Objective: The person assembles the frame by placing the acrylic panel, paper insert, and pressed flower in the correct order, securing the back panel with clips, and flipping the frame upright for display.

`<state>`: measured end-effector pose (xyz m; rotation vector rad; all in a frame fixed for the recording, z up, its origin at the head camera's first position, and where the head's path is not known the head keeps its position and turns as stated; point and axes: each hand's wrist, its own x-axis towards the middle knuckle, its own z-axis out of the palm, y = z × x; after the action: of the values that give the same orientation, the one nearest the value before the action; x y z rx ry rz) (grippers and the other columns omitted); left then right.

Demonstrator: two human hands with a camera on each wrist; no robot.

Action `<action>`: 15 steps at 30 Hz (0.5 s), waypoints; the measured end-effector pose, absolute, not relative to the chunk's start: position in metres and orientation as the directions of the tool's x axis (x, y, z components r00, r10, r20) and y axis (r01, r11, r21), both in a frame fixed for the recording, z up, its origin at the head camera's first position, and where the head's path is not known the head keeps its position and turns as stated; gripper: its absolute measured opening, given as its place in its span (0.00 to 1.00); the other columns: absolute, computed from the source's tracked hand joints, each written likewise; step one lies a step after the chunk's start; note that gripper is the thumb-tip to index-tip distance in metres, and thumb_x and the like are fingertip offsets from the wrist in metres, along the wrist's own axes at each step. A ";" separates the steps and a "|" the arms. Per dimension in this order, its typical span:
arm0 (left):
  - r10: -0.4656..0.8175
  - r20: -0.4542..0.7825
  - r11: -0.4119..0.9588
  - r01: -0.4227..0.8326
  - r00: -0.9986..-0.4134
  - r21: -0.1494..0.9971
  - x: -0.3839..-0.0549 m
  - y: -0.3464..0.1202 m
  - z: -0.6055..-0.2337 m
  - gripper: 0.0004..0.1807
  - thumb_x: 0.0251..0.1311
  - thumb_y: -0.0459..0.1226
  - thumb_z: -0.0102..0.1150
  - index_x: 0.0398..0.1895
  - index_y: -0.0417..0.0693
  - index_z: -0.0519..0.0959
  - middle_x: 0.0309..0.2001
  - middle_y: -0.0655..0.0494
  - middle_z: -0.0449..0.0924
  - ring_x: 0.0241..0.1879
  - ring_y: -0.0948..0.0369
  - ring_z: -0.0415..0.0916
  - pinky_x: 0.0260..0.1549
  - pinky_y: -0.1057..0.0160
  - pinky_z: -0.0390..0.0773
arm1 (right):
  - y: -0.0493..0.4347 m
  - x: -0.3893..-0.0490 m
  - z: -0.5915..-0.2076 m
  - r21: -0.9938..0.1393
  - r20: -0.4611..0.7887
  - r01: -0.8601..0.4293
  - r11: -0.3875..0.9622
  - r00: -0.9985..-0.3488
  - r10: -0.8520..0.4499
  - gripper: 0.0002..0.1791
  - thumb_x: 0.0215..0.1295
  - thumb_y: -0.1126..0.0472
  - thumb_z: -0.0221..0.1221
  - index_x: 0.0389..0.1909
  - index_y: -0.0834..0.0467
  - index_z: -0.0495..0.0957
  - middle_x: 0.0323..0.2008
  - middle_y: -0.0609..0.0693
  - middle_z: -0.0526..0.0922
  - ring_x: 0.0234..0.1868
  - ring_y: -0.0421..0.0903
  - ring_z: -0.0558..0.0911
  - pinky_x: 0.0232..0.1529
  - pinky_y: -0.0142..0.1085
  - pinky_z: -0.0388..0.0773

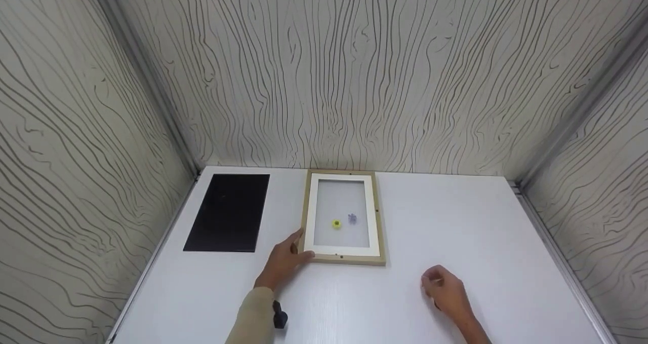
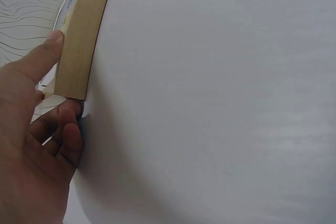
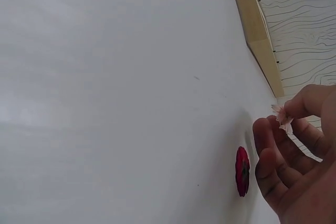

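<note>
A wooden picture frame (image 1: 381, 232) with a white inner border lies flat near the back of the table. Inside it are a small yellow flower (image 1: 336, 224) and a pale purple flower (image 1: 352, 218). My left hand (image 1: 283, 263) grips the frame's near left corner, thumb on the front edge and fingers along the side. To the right of the frame, my right hand (image 1: 445, 289) is above the table. In the right wrist view it pinches a pale pink flower (image 3: 283, 119). A red flower (image 3: 242, 171) shows beside the curled fingers; whether they touch it I cannot tell.
Left of the frame, a black rectangular panel (image 1: 228, 212) lies on the white table (image 1: 354, 303). Walls with a wood-grain line pattern (image 1: 344, 80) enclose the table at the back and both sides.
</note>
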<state>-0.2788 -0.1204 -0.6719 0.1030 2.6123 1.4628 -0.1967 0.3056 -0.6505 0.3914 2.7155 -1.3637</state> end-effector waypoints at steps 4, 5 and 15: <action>0.130 -0.092 0.534 -0.009 -0.987 0.846 -0.278 -0.120 -0.671 0.45 0.66 0.54 0.72 0.83 0.58 0.64 0.39 0.55 0.77 0.43 0.59 0.73 0.51 0.55 0.74 | 0.303 -0.199 -0.648 -0.783 -0.186 0.260 0.565 -0.965 0.186 0.06 0.75 0.61 0.61 0.46 0.60 0.80 0.39 0.51 0.84 0.33 0.45 0.82 0.26 0.36 0.77; 0.129 -0.094 0.537 -0.010 -0.987 0.844 -0.278 -0.120 -0.671 0.45 0.66 0.54 0.72 0.83 0.58 0.64 0.39 0.56 0.77 0.43 0.59 0.73 0.50 0.56 0.74 | 0.303 -0.199 -0.647 -0.786 -0.183 0.256 0.563 -0.966 0.185 0.06 0.75 0.61 0.61 0.46 0.60 0.80 0.39 0.51 0.84 0.33 0.45 0.82 0.26 0.36 0.77; 0.147 -0.086 0.508 0.001 -0.985 0.861 -0.280 -0.121 -0.669 0.46 0.65 0.51 0.74 0.83 0.55 0.65 0.32 0.57 0.71 0.33 0.60 0.67 0.33 0.63 0.70 | 0.297 -0.204 -0.644 -0.820 -0.153 0.227 0.526 -0.972 0.181 0.06 0.74 0.62 0.62 0.47 0.59 0.80 0.40 0.52 0.83 0.33 0.46 0.82 0.25 0.35 0.76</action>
<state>-0.2800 -0.1205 -0.6695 0.1283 2.5963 1.4833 -0.2043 0.2972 -0.6438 0.3612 2.7011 -1.4627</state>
